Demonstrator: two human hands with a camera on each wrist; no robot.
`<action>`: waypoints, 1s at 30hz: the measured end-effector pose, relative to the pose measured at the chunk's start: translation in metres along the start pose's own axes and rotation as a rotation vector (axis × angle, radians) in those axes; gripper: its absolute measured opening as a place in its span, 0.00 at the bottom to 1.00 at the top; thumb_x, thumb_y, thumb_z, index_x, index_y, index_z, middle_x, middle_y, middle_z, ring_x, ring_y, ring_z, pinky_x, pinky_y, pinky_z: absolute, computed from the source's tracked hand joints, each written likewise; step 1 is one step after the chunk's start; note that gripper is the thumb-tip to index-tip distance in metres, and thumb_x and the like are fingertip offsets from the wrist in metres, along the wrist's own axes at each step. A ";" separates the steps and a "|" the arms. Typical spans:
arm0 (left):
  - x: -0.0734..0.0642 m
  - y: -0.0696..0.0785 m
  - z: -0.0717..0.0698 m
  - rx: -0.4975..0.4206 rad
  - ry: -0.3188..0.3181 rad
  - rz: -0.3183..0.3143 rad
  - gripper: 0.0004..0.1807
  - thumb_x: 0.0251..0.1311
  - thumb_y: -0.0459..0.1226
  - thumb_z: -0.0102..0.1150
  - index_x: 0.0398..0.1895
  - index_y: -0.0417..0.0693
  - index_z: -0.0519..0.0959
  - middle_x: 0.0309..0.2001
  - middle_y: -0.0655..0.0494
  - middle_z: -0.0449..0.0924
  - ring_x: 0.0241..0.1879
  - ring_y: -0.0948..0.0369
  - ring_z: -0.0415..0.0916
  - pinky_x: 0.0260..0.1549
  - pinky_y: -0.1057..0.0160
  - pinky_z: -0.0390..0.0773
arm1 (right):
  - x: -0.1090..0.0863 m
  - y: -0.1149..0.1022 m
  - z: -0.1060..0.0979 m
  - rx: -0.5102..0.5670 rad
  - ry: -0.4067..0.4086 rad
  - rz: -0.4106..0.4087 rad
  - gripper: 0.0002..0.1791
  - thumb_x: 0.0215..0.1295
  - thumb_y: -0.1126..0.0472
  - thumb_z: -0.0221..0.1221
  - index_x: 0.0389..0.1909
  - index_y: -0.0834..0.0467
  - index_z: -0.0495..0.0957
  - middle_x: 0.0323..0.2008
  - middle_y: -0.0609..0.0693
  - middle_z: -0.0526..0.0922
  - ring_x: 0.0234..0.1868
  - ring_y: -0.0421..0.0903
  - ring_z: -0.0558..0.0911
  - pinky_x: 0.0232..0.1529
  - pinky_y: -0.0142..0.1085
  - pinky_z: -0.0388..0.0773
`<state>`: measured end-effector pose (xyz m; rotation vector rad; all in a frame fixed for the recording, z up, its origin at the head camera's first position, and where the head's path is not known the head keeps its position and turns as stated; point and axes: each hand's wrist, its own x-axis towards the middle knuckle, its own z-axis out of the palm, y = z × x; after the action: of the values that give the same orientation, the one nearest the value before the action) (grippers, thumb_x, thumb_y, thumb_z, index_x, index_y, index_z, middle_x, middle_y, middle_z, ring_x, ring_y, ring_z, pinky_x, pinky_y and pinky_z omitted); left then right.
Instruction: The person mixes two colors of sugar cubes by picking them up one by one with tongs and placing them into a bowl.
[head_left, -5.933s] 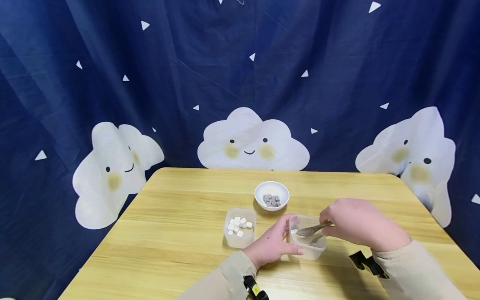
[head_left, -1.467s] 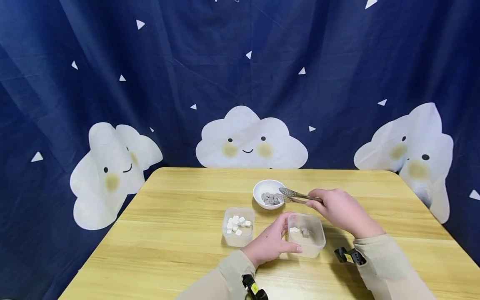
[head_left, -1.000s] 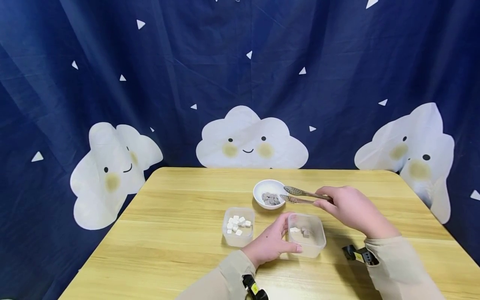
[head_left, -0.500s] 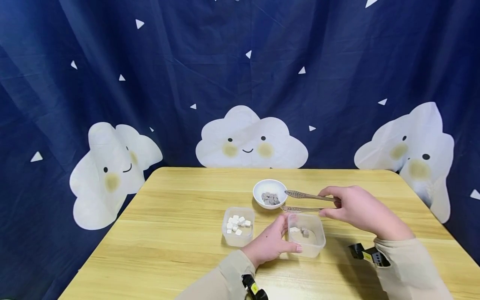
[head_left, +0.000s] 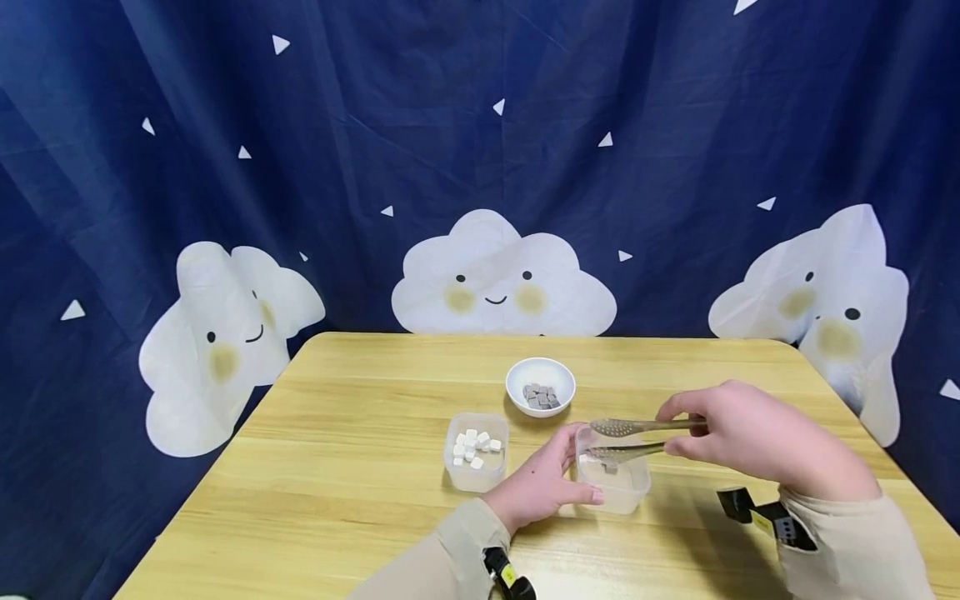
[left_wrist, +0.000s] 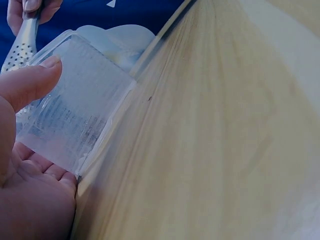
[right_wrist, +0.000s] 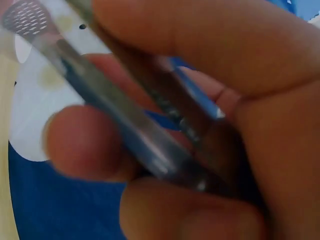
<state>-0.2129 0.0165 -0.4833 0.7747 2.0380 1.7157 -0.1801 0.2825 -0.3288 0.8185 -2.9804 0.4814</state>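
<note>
My left hand steadies a clear plastic container, thumb on the near side and fingers round the left side. Inside lie white pieces and a grey cube, partly covered by the tongs. My right hand grips metal tongs with perforated tips; their arms stand apart over the container, with no piece visibly pinched. The right wrist view shows the tongs between thumb and fingers. In the left wrist view the container is seen from the side, its contents unclear.
A second clear container with several white cubes stands left of my left hand. Farther back is a white bowl holding several grey cubes. All stand on a wooden table before a blue cloud-patterned curtain.
The tongs have moved from the bowl's right edge back over the container, their arms spreading. Grey cubes show in the container that were not visible in the oldest frame. My left hand stays put.
</note>
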 end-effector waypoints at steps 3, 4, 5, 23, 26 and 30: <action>0.000 0.000 0.000 0.000 -0.009 0.016 0.48 0.52 0.35 0.75 0.74 0.62 0.58 0.71 0.69 0.64 0.73 0.67 0.56 0.72 0.63 0.53 | 0.001 -0.003 0.003 -0.022 -0.030 0.023 0.12 0.59 0.49 0.71 0.43 0.43 0.85 0.24 0.30 0.78 0.21 0.30 0.71 0.26 0.32 0.71; 0.000 0.000 0.000 -0.002 -0.013 0.025 0.48 0.52 0.35 0.74 0.74 0.62 0.59 0.70 0.69 0.65 0.73 0.66 0.56 0.72 0.63 0.53 | 0.002 -0.003 0.004 -0.031 -0.033 0.024 0.12 0.59 0.49 0.71 0.43 0.43 0.86 0.25 0.30 0.79 0.22 0.30 0.71 0.26 0.32 0.71; 0.000 0.000 0.000 -0.009 -0.018 0.033 0.48 0.52 0.34 0.74 0.74 0.62 0.59 0.70 0.69 0.65 0.73 0.66 0.56 0.72 0.63 0.52 | 0.003 -0.004 0.006 -0.047 -0.037 0.030 0.12 0.58 0.49 0.71 0.42 0.42 0.86 0.26 0.30 0.79 0.22 0.31 0.71 0.26 0.33 0.71; -0.001 0.004 0.000 -0.048 -0.035 0.021 0.45 0.55 0.33 0.73 0.73 0.63 0.59 0.70 0.61 0.68 0.71 0.64 0.61 0.73 0.62 0.53 | 0.012 -0.026 0.026 -0.235 0.009 0.028 0.09 0.48 0.50 0.74 0.28 0.39 0.83 0.24 0.36 0.80 0.23 0.38 0.75 0.23 0.43 0.74; -0.001 0.005 0.000 -0.041 -0.032 0.016 0.45 0.55 0.34 0.73 0.73 0.62 0.59 0.71 0.60 0.67 0.72 0.65 0.60 0.72 0.62 0.54 | 0.012 -0.028 0.026 -0.218 0.001 -0.004 0.08 0.49 0.51 0.73 0.29 0.38 0.83 0.24 0.33 0.78 0.23 0.36 0.74 0.24 0.41 0.73; 0.000 0.005 -0.001 -0.036 -0.030 0.017 0.45 0.55 0.34 0.73 0.73 0.61 0.59 0.71 0.61 0.67 0.71 0.66 0.60 0.72 0.63 0.54 | 0.012 -0.029 0.026 -0.201 0.030 -0.044 0.08 0.50 0.53 0.73 0.29 0.38 0.84 0.22 0.30 0.75 0.21 0.34 0.70 0.22 0.38 0.70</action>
<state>-0.2120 0.0163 -0.4779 0.8037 1.9803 1.7350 -0.1745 0.2449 -0.3435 0.8469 -2.9140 0.1860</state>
